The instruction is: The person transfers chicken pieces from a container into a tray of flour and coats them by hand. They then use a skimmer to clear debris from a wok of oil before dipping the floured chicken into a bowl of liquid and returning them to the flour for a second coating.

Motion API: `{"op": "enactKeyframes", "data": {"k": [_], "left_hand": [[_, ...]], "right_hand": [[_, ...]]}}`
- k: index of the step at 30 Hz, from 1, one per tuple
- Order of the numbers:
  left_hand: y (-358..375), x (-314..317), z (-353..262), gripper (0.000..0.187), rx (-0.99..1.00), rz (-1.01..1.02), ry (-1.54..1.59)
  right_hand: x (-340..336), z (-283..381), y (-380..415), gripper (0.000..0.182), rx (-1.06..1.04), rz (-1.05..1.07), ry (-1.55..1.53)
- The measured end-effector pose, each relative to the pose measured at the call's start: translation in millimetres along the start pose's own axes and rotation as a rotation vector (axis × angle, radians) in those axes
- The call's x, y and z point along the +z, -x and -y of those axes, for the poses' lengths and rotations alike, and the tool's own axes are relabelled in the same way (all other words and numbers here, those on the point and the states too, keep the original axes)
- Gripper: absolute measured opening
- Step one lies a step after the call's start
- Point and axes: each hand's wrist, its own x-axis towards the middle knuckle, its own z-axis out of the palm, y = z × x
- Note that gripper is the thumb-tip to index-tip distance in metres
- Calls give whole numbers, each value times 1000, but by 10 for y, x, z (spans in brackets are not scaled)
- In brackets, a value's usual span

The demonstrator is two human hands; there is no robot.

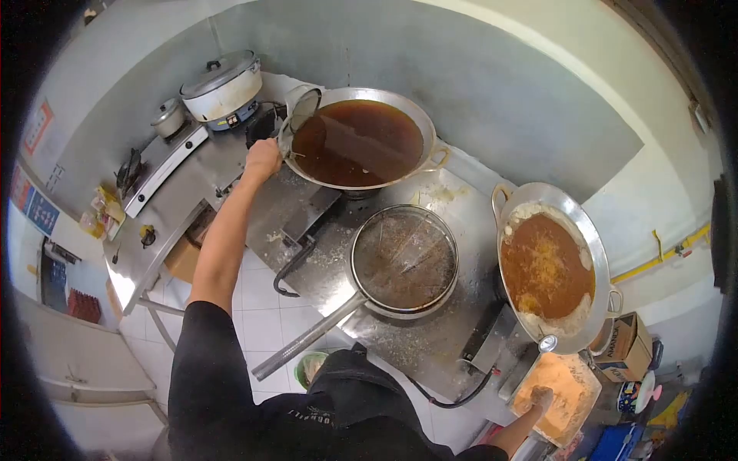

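My left hand (pixel 264 159) reaches far out and grips the handle of a wire skimmer (pixel 300 115) resting at the left rim of a big wok of dark oil (pixel 357 142). My right hand (pixel 542 398) is low at the right, pressed into an orange tub of crumbly orange stuff (pixel 565 388); whether its fingers close on anything is hidden. A second wok (pixel 547 269) with frothing, bubbling oil sits just above that tub. Between the woks a large round mesh strainer (pixel 403 260) with a long metal handle lies on the steel counter.
Steel counter (pixel 307 207) dusted with crumbs, black gas hoses under it. A covered pot (pixel 223 86) and small lidded pot (pixel 169 115) stand at back left on a stove. Cardboard boxes (pixel 623 346) at right; tiled floor (pixel 257 315) and a green bucket (pixel 307 367) below.
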Motion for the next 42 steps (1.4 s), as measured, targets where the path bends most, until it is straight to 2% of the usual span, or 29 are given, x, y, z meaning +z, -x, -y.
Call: {"op": "enactKeyframes", "data": {"k": [2, 6, 8, 12, 14, 15, 17, 18, 20, 21, 23, 24, 26, 30, 32, 35, 42], "left_hand": [[-71, 115, -33, 26, 57, 96, -27], [-262, 426, -111, 27, 123, 132, -55], [-457, 752, -52, 28, 226, 184, -71], [-246, 121, -612, 29, 233, 356, -24], [-178, -12, -798, 28, 23, 456, 146], [-168, -27, -840, 28, 27, 454, 146], [-173, -21, -940, 25, 121, 511, 61], [-244, 73, -959, 25, 126, 507, 60], [-516, 501, -898, 23, 609, 677, -386], [-625, 767, -813, 23, 613, 673, -387], [-767, 1171, -639, 17, 552, 678, 149], [-617, 915, -770, 17, 553, 677, 147], [-142, 120, -1157, 17, -42, 740, 627], [-2, 67, -1290, 21, -78, 793, 744], [162, -179, -1447, 22, -309, 783, 935], [175, -195, -1439, 24, -274, 881, 994], [327, -328, -1546, 23, -306, 886, 1072]], "right_hand": [[-4, -51, 54, 30, -134, 47, 140], [-115, 32, 267, 30, -51, -93, -31], [221, -304, -92, 28, -325, -3, 376], [229, -315, -145, 28, -379, 12, 398], [117, -169, -40, 30, -227, -28, 68], [26, -60, 47, 30, -224, -30, 65], [-191, 196, 251, 30, -35, 7, -74], [-219, 245, 272, 30, -30, 5, -78], [-264, 269, 304, 30, 8, 12, -59], [-285, 282, 331, 30, 12, 10, -62], [-299, 293, 378, 30, -66, -50, -91], [-269, 254, 359, 30, -65, -49, -93], [-176, 149, 284, 30, -127, -118, -80], [-237, 126, 265, 28, -49, -19, -143], [-145, 43, 166, 28, -67, 1, -101], [-24, -85, 49, 29, 9, 64, -197], [-106, -120, 38, 33, -65, 11, -120]]}}
